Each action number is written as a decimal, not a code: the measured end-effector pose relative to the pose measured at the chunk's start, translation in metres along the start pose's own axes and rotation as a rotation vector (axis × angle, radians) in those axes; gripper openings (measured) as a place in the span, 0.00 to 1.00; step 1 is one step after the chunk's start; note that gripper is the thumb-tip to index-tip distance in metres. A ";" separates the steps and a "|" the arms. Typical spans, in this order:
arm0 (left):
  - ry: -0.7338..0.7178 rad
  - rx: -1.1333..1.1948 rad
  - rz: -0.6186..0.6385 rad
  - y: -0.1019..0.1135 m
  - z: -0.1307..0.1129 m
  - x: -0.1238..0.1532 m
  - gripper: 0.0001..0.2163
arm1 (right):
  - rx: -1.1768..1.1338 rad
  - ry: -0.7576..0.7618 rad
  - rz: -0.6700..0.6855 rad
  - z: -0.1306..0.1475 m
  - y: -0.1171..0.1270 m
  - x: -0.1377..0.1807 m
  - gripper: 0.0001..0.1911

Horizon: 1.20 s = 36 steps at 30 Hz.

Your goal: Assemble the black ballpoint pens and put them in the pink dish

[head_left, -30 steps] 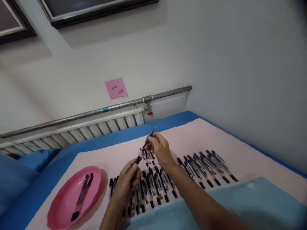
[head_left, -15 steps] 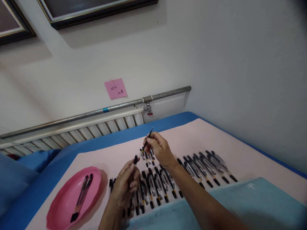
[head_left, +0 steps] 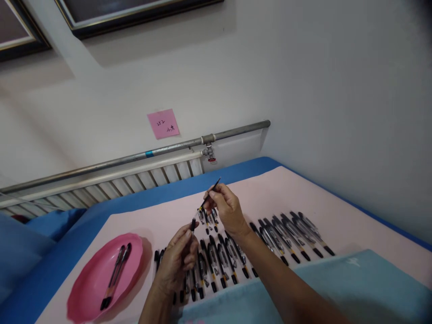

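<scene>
Upright in my left hand (head_left: 177, 256) is a pen barrel (head_left: 193, 225), its black end sticking up above my closed thumb and fingers. My right hand (head_left: 226, 209) pinches a slim, dark pen refill (head_left: 216, 184), tilted with its tip up and to the right. The refill's pale lower end reaches down to the top of the barrel; whether it sits inside is too small to tell. Below my hands, a row of black-capped clear pens (head_left: 222, 261) lies on the pink sheet, partly hidden by my left hand. A smaller group of pen parts (head_left: 208, 220) lies behind my hands.
At the left stands a pink dish (head_left: 84, 288) with two pens (head_left: 116, 274) in it. More pens (head_left: 290, 231) lie in a row to the right of my right forearm. A light blue cloth (head_left: 364, 279) covers the near edge. A radiator (head_left: 145, 180) and pipe run along the wall behind.
My right hand has shifted slightly to the right with the refill, which now tilts more and has its lower end at the barrel's top. My left hand keeps hold of the barrel.
</scene>
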State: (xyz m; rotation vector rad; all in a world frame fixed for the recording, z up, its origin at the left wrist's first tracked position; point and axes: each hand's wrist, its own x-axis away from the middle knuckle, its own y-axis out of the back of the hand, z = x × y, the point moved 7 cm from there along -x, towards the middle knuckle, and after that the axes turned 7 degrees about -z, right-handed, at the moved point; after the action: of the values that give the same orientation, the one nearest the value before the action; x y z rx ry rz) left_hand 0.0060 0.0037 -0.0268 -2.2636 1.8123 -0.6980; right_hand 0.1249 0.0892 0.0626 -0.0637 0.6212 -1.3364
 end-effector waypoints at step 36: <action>-0.004 -0.025 0.014 -0.002 0.000 -0.001 0.14 | 0.226 -0.241 0.299 -0.029 -0.019 0.009 0.04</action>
State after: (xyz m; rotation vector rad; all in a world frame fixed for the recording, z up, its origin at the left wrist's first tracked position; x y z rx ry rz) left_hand 0.0080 0.0049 -0.0264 -2.2633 1.8432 -0.6715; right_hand 0.0957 0.0847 0.0426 0.0500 0.2611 -1.0802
